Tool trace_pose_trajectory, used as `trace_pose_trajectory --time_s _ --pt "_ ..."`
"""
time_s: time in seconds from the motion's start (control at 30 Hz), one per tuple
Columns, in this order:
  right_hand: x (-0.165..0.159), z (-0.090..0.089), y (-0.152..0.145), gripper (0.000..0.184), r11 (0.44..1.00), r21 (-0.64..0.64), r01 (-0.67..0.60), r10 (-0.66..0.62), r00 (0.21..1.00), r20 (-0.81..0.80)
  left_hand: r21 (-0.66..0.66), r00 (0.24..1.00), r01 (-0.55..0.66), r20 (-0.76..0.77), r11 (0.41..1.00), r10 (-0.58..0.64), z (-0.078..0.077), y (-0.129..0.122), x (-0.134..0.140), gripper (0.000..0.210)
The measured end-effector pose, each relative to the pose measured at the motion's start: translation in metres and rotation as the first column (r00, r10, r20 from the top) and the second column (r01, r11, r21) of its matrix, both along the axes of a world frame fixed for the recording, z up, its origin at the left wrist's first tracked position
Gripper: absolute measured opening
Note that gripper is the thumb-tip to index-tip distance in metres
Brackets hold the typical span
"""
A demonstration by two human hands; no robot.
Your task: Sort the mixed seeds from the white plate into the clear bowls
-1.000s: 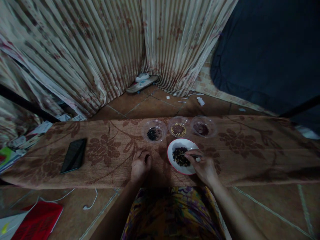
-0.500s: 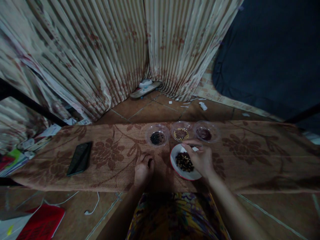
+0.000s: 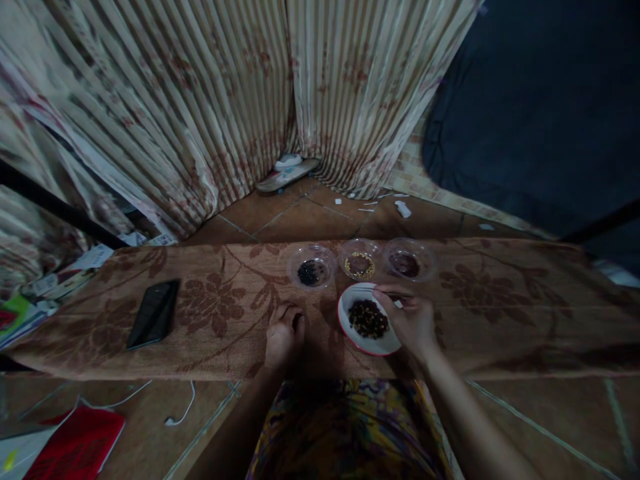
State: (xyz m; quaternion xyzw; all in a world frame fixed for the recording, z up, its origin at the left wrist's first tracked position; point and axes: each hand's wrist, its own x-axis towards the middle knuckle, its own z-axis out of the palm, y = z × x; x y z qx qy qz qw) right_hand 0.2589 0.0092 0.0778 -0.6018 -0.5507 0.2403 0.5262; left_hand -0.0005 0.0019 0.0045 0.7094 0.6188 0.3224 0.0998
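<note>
A white bowl with a red rim [image 3: 345, 326] holds a mix of dark and yellow beans [image 3: 368, 319]. My right hand [image 3: 411, 325] is closed on slim tweezers [image 3: 395, 293] at the bowl's right side, their tips over its far rim. My left hand [image 3: 284, 332] rests on the cloth left of the bowl, its fingers curled in with nothing visible in them. Beyond the bowl stand three clear plastic cups: one with black beans [image 3: 307, 272], one with yellow kernels [image 3: 361, 265], one with dark red beans [image 3: 404, 264].
A patterned brown cloth [image 3: 490, 300] covers the narrow table. A black phone [image 3: 154, 313] lies at its left. Striped curtains [image 3: 240, 87] hang behind, with a skateboard [image 3: 287, 176] at their foot. Paper scraps lie on the tiled floor; a red bag [image 3: 75, 440] and a white cable are at lower left.
The tweezers and my right hand have tilted slightly, with the tips now reaching further left over the bowl's far rim. My left hand stays in place; the view has shifted slightly.
</note>
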Motion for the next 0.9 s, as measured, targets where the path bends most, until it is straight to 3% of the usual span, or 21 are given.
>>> trace_pose_trajectory --time_s 0.13,0.27,0.9 --pt "0.015 -0.014 -0.021 0.025 0.996 -0.078 -0.036 0.034 0.999 -0.024 0.002 1.000 0.009 0.000 1.000 -0.009 -0.002 0.001 -0.001 0.014" --pt "0.013 -0.017 -0.031 0.022 0.988 -0.148 -0.049 0.047 0.999 -0.021 0.014 1.000 0.012 -0.001 1.000 -0.012 -0.002 0.001 -0.001 0.014" --pt "0.006 -0.017 -0.031 0.026 0.972 -0.214 -0.092 0.086 0.996 -0.034 -0.008 1.000 0.006 -0.015 1.000 -0.006 -0.002 0.000 -0.001 0.013"
